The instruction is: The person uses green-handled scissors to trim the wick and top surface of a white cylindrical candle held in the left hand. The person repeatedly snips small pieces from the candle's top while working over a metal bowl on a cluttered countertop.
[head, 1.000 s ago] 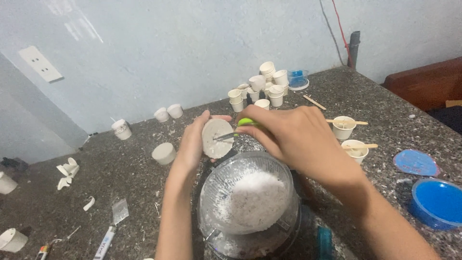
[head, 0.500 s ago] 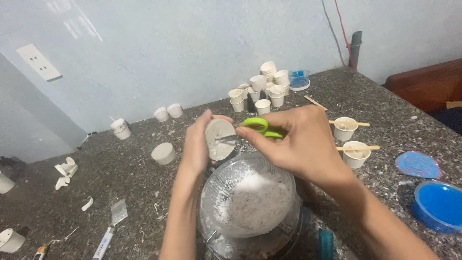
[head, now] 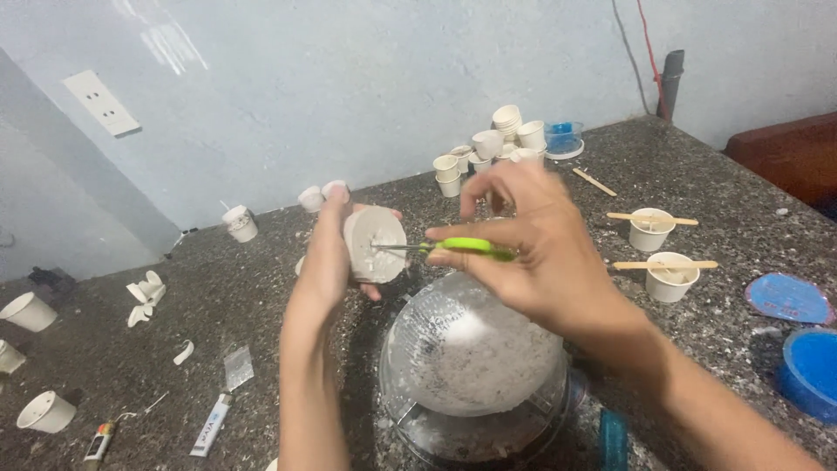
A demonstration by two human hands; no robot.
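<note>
While the left hand (head: 330,253) grips a round, pale grey plaster disc (head: 375,244) on edge at the centre of the frame, the right hand (head: 532,253) is closed around a green-handled tool (head: 453,248) whose thin metal tip touches the disc's flat, chalky face. Just below both hands sits a clear plastic bowl (head: 475,366) dusted with white powder. Small white cups (head: 501,139) cluster near the wall in the upper middle, on the speckled dark countertop (head: 218,296).

White plaster disc (head: 377,244) upright, green-handled tool (head: 453,248) tip touching
</note>
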